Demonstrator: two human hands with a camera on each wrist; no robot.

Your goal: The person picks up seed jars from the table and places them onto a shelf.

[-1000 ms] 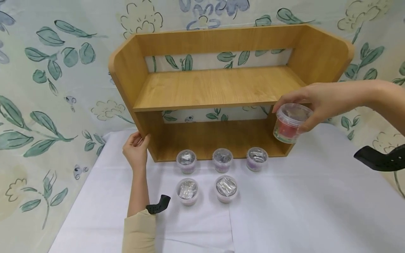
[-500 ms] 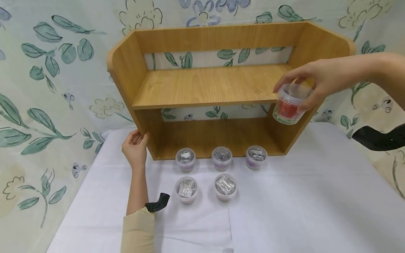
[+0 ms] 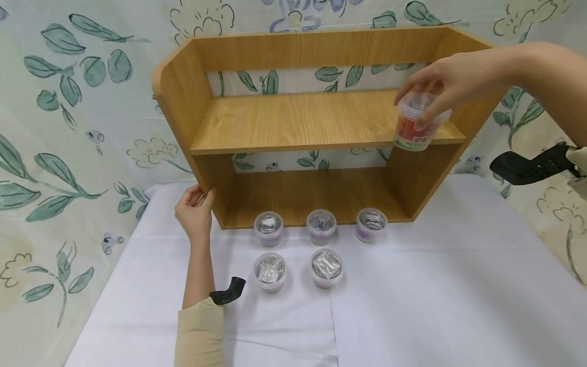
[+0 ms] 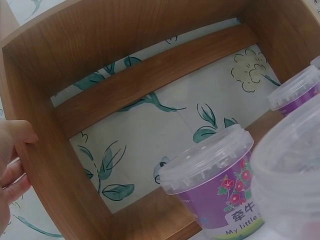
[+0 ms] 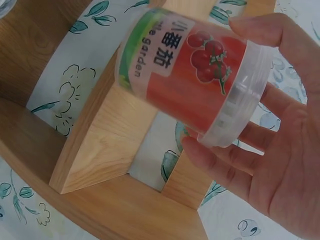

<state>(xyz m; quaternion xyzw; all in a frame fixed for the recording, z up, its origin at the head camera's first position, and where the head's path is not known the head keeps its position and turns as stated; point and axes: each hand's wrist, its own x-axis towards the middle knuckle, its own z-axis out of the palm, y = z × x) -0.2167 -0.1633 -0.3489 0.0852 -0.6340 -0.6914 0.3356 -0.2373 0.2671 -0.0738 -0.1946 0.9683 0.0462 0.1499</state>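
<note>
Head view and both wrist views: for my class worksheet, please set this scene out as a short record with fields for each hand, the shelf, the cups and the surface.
Left hand: grips the left side of the wooden shelf
Right hand: holds the red-labelled cup near its top
Held cup's place: before the upper board's right end; contact with it cannot be told
Held cup's picture: tomatoes
Back row: left cup, middle cup, right cup
Front row: two cups
Surface: white cloth
</note>
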